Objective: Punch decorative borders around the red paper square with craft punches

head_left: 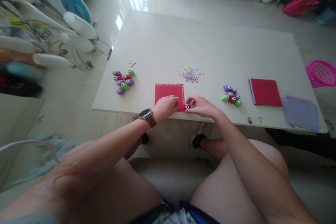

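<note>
Two hands meet at the near edge of the white table. The right hand has its grip narrowed around a small red punch marked like an eye, thumb on the near side and fingers curled beyond it. Immediately left of this grip lies a red card, roughly square, so no long axis stands out. Its right edge runs from the punch away toward the far side, lined with pale cut-outs; another row follows the far edge. The right hand is nearer that edge — the punch sits at its near corner, though whether the card is in its slot is too small to tell. The left hand rests on the card, left of the grip; whether it pinches anything, I cannot tell. Beyond the grip lies scattered confetti; well to its right, a cluster of punches.
</note>
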`<action>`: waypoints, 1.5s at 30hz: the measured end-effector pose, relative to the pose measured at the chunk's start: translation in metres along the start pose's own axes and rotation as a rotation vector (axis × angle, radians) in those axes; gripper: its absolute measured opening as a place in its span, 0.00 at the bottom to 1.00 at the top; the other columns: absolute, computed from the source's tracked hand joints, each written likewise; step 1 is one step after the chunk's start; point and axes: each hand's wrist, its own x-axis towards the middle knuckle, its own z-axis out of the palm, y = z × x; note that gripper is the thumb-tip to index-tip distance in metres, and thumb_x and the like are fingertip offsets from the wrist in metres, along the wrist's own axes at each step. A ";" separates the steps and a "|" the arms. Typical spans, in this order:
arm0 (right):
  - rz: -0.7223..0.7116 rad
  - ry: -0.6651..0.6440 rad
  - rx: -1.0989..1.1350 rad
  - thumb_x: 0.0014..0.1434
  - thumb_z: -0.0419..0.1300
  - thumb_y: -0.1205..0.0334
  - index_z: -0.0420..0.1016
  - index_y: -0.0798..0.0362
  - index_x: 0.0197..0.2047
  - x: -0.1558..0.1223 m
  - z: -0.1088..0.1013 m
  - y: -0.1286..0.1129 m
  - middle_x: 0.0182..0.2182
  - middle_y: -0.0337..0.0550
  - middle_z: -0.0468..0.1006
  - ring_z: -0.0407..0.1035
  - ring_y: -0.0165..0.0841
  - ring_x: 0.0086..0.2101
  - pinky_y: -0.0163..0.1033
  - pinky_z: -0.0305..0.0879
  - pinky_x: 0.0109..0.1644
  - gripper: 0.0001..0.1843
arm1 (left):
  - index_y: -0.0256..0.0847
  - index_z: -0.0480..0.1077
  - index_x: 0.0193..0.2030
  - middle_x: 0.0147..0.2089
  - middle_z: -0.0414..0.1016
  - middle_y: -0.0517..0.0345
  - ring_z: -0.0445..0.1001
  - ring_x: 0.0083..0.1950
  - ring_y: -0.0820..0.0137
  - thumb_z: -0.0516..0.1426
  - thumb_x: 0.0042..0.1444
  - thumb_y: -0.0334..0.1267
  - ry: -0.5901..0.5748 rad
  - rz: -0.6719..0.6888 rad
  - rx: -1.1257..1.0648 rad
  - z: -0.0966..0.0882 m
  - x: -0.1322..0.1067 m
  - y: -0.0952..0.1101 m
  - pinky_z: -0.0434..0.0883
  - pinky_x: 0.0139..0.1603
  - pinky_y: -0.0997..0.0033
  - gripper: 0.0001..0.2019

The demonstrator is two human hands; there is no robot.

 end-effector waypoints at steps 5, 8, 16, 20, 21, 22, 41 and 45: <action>0.099 -0.053 0.082 0.61 0.66 0.59 0.78 0.53 0.39 0.001 -0.003 0.002 0.35 0.43 0.83 0.75 0.33 0.36 0.36 0.70 0.41 0.06 | 0.43 0.74 0.36 0.40 0.79 0.54 0.75 0.40 0.63 0.62 0.62 0.40 -0.029 -0.037 -0.062 0.006 0.002 -0.005 0.67 0.39 0.67 0.05; 0.086 -0.063 0.078 0.61 0.65 0.62 0.79 0.53 0.38 0.003 -0.001 0.001 0.34 0.42 0.83 0.74 0.33 0.35 0.36 0.69 0.41 0.04 | 0.43 0.73 0.36 0.39 0.79 0.54 0.75 0.40 0.63 0.62 0.62 0.40 -0.025 -0.039 -0.073 0.007 0.003 -0.005 0.66 0.39 0.67 0.05; 0.069 -0.029 0.073 0.61 0.66 0.61 0.79 0.53 0.37 0.004 0.004 -0.001 0.34 0.41 0.83 0.73 0.32 0.34 0.36 0.69 0.40 0.04 | 0.42 0.73 0.36 0.39 0.80 0.54 0.76 0.39 0.63 0.59 0.63 0.40 -0.026 -0.027 -0.080 0.009 0.006 -0.006 0.67 0.38 0.67 0.06; 0.062 -0.028 0.058 0.61 0.66 0.61 0.79 0.53 0.38 0.006 0.006 -0.001 0.34 0.41 0.83 0.73 0.32 0.33 0.36 0.69 0.41 0.04 | 0.42 0.74 0.37 0.39 0.80 0.53 0.77 0.40 0.63 0.57 0.64 0.39 -0.038 -0.024 -0.065 0.008 0.008 -0.006 0.67 0.40 0.67 0.07; 0.060 -0.025 0.052 0.61 0.66 0.61 0.79 0.53 0.37 0.006 0.007 -0.001 0.34 0.41 0.83 0.73 0.32 0.33 0.37 0.69 0.41 0.04 | 0.42 0.74 0.37 0.39 0.80 0.53 0.77 0.40 0.63 0.56 0.65 0.39 -0.041 -0.027 -0.058 0.008 0.008 -0.005 0.67 0.40 0.67 0.08; 0.058 -0.022 0.048 0.61 0.66 0.62 0.79 0.53 0.37 0.006 0.007 -0.001 0.34 0.41 0.83 0.73 0.32 0.33 0.37 0.69 0.41 0.04 | 0.42 0.73 0.37 0.39 0.81 0.52 0.77 0.40 0.63 0.55 0.66 0.39 -0.044 -0.029 -0.052 0.007 0.009 -0.004 0.67 0.40 0.66 0.09; 0.110 0.022 0.044 0.60 0.67 0.58 0.76 0.52 0.36 0.010 0.014 0.009 0.31 0.40 0.82 0.74 0.34 0.35 0.36 0.67 0.40 0.07 | 0.39 0.76 0.40 0.43 0.81 0.47 0.78 0.42 0.61 0.46 0.72 0.58 -0.108 -0.055 -0.036 -0.001 0.010 0.002 0.65 0.38 0.67 0.26; 0.168 0.070 0.040 0.56 0.70 0.62 0.74 0.52 0.34 0.015 0.018 0.010 0.30 0.40 0.81 0.75 0.34 0.34 0.35 0.67 0.38 0.08 | 0.39 0.76 0.40 0.43 0.81 0.47 0.78 0.41 0.61 0.46 0.68 0.68 -0.113 -0.076 -0.043 0.001 0.011 0.003 0.64 0.37 0.68 0.33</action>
